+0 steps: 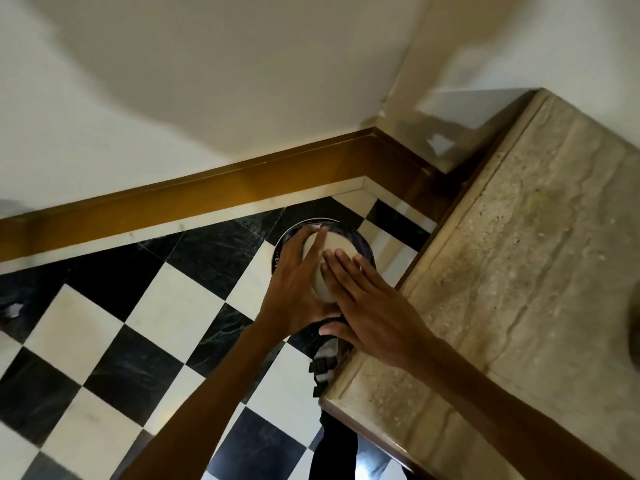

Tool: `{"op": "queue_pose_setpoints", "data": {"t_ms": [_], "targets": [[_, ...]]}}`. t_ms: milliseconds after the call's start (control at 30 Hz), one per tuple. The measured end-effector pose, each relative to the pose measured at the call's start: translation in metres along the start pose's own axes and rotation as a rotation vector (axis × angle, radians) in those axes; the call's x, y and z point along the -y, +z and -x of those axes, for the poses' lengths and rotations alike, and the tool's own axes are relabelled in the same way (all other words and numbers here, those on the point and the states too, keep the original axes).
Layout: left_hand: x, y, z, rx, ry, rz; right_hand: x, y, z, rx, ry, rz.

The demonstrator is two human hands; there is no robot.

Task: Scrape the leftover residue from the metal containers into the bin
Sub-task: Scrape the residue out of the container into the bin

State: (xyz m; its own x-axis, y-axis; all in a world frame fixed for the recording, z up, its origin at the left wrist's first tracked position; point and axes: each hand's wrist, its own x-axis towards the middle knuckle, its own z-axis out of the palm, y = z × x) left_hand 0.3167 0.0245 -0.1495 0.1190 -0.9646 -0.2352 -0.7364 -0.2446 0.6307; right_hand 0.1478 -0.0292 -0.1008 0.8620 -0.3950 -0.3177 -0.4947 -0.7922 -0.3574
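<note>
A round metal container (335,244) is held upside down, its pale base facing me, over a bin (363,247) lined with a dark bag in the floor corner. My left hand (294,289) grips the container's left side, fingers curled over its edge. My right hand (367,306) lies flat on the container's base, fingers together and stretched out. The container's inside and any residue are hidden from view.
A beige stone counter (519,271) runs along the right, its edge close to my right forearm. The floor (156,323) is black and white checkered tile, with a brown skirting board (207,192) and white walls behind. A sandalled foot (323,362) shows below the hands.
</note>
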Motion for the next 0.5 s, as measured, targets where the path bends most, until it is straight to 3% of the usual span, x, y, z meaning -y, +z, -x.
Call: {"op": "queue_pose_setpoints", "data": {"t_ms": [100, 200, 333, 433, 500], "targets": [[-0.003, -0.004, 0.000, -0.032, -0.019, 0.037, 0.002, -0.005, 0.002, -0.092, 0.057, -0.036], [-0.002, -0.002, -0.002, -0.011, 0.043, -0.021, -0.001, 0.002, 0.003, -0.036, -0.019, -0.012], [-0.003, -0.002, 0.001, -0.035, 0.013, 0.006, 0.001, 0.000, 0.006, -0.110, 0.031, -0.044], [-0.003, 0.000, 0.002, -0.014, 0.035, -0.024, 0.001, 0.005, 0.007, -0.052, -0.050, -0.028], [-0.003, 0.002, 0.005, -0.002, -0.015, -0.019, 0.000, 0.004, 0.008, -0.081, -0.001, -0.060]]}}
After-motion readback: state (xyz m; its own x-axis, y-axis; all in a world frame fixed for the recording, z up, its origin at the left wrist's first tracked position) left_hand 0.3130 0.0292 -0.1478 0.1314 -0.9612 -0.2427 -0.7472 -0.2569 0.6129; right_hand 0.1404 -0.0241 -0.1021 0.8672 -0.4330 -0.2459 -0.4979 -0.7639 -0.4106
